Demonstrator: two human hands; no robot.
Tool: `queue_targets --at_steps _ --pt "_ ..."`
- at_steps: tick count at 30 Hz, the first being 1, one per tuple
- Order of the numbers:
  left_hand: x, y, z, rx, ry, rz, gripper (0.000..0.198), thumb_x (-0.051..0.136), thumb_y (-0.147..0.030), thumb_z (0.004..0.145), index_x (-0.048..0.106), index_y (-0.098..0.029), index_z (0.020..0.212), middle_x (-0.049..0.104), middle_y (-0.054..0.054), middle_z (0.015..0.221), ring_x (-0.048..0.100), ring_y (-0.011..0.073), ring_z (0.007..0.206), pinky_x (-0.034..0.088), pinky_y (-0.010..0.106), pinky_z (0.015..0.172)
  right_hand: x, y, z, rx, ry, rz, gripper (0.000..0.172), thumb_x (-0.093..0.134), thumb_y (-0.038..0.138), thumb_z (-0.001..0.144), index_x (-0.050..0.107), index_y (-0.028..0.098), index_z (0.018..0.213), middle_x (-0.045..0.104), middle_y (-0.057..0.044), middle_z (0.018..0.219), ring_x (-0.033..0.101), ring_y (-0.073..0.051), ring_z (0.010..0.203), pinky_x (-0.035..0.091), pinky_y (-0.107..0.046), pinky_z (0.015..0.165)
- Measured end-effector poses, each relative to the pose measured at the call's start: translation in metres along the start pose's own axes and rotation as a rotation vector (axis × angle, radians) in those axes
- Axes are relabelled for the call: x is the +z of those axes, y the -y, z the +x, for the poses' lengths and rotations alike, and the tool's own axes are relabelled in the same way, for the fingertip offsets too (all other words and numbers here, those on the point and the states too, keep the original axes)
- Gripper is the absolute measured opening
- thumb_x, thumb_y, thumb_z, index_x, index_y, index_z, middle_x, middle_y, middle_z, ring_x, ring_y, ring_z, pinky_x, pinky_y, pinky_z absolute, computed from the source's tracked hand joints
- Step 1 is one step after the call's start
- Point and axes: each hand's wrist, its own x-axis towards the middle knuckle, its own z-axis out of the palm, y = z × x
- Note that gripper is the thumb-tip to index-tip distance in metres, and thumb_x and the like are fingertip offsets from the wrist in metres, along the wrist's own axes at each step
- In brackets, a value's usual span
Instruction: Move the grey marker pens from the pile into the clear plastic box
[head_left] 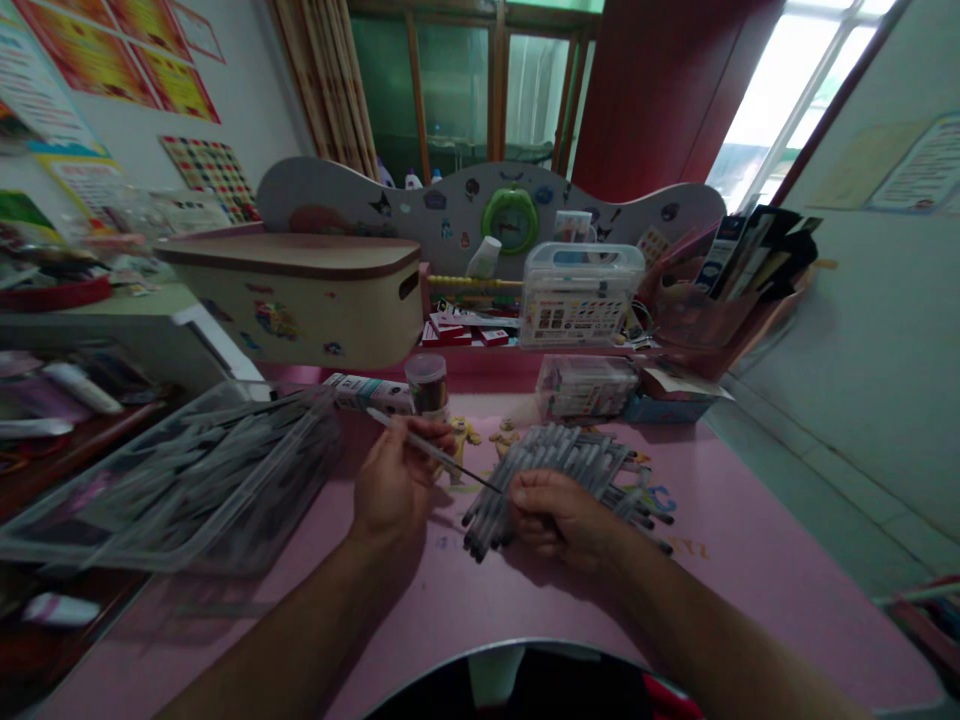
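My left hand (pixel 401 475) pinches a slim, pale pen barrel (pixel 382 418), which slants down to the right. From its lower end a thin dark rod, like a pen refill (pixel 480 480), runs to my right hand (pixel 559 512). The fingers of that hand are closed around the rod's far end, and their grip hides its tip. Just behind my right hand lies a heap of grey translucent pens (pixel 555 450) with dark ends, on the pink desk (pixel 465 610). To the left, a clear plastic bin (pixel 255 550) is full of similar pens, somewhat blurred.
A clear round tub (pixel 426 380) stands beyond my left hand. Behind it are a lidded cream box (pixel 300 310), a clear carry case (pixel 581 300) and a low clear box (pixel 585 388). A blue box (pixel 667 405) sits at the right, below a pink holder (pixel 690 320).
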Motion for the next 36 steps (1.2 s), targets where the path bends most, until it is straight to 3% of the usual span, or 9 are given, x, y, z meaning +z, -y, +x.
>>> queue_targets --at_steps 5,9,14,18,20,24,28,32,36 --pt "-0.005 -0.016 0.025 -0.138 -0.129 -0.255 0.034 0.035 -0.024 0.101 0.057 -0.016 0.076 0.065 0.004 0.068 0.057 0.0083 0.051 0.046 0.017 0.049 -0.004 0.001 0.000 -0.009 0.068 0.092 0.032 0.074 0.026 0.066 0.043 0.021 0.060 0.035 0.011 0.046 0.017 -0.002 0.037 0.010 -0.016 0.033" --pt "-0.006 -0.002 0.011 -0.226 0.040 -0.198 0.005 0.059 -0.018 0.088 0.062 -0.014 0.087 0.063 0.002 0.074 0.047 0.0044 0.047 0.033 0.013 0.040 -0.001 -0.001 0.004 -0.171 -0.146 0.007 0.031 0.074 0.031 0.070 0.045 0.021 0.064 0.037 0.011 0.046 0.019 -0.003 0.036 0.011 -0.017 0.034" --pt "0.002 0.035 -0.025 -0.403 0.290 0.061 0.023 0.077 -0.031 0.078 0.064 -0.015 0.088 0.057 -0.003 0.065 0.045 0.0047 0.046 0.035 0.013 0.041 0.007 -0.014 0.009 -0.278 -0.187 -0.184 0.025 0.076 0.028 0.069 0.053 0.019 0.065 0.050 0.006 0.051 0.036 -0.006 0.041 0.024 -0.017 0.040" --pt "0.003 0.044 -0.030 -0.415 0.258 0.050 0.027 0.065 -0.036 0.087 0.056 -0.016 0.073 0.054 -0.002 0.060 0.049 0.0088 0.046 0.042 0.018 0.043 0.010 -0.021 0.010 -0.311 -0.136 -0.097 0.012 0.064 0.020 0.069 0.056 0.020 0.078 0.053 0.006 0.058 0.033 -0.007 0.040 0.023 -0.018 0.039" --pt "0.004 0.040 -0.028 -0.463 0.219 -0.012 0.025 0.055 -0.028 0.092 0.053 -0.017 0.071 0.055 0.000 0.062 0.055 0.0114 0.051 0.050 0.023 0.049 0.012 -0.020 0.008 -0.381 -0.205 -0.123 0.020 0.056 0.014 0.066 0.056 0.022 0.085 0.048 0.008 0.058 0.033 -0.008 0.040 0.025 -0.019 0.039" --pt "0.008 0.029 -0.026 -0.615 0.105 -0.098 0.023 0.046 -0.014 0.091 0.056 -0.014 0.071 0.067 0.010 0.077 0.071 0.0198 0.076 0.061 0.035 0.075 0.014 -0.015 0.003 -0.659 -0.368 -0.485 0.020 0.048 0.009 0.072 0.055 0.024 0.083 0.053 0.003 0.074 0.050 -0.014 0.061 0.043 -0.025 0.057" --pt "0.013 0.027 -0.030 -0.667 0.072 -0.124 0.019 0.045 -0.009 0.089 0.063 -0.008 0.084 0.072 0.017 0.090 0.074 0.0233 0.083 0.062 0.034 0.077 0.013 -0.017 0.001 -0.969 -0.413 -0.910 0.025 0.043 0.005 0.081 0.055 0.024 0.093 0.056 -0.003 0.091 0.056 -0.019 0.087 0.047 -0.035 0.081" --pt "0.014 0.034 -0.037 -0.735 0.048 -0.160 0.020 0.043 -0.009 0.090 0.062 -0.009 0.085 0.069 0.010 0.073 0.070 0.0177 0.063 0.060 0.028 0.062 0.009 -0.026 0.006 -0.985 -0.329 -1.129 0.039 0.040 0.002 0.082 0.053 0.023 0.112 0.059 -0.008 0.108 0.058 -0.022 0.104 0.048 -0.040 0.091" --pt "0.012 0.042 -0.039 -0.741 0.040 -0.194 0.022 0.042 -0.010 0.091 0.063 -0.009 0.088 0.068 0.008 0.067 0.072 0.0193 0.067 0.062 0.034 0.074 0.004 -0.035 0.014 -0.963 -0.314 -1.355 0.058 0.043 0.005 0.084 0.042 0.021 0.139 0.058 -0.014 0.131 0.054 -0.026 0.125 0.035 -0.054 0.111"
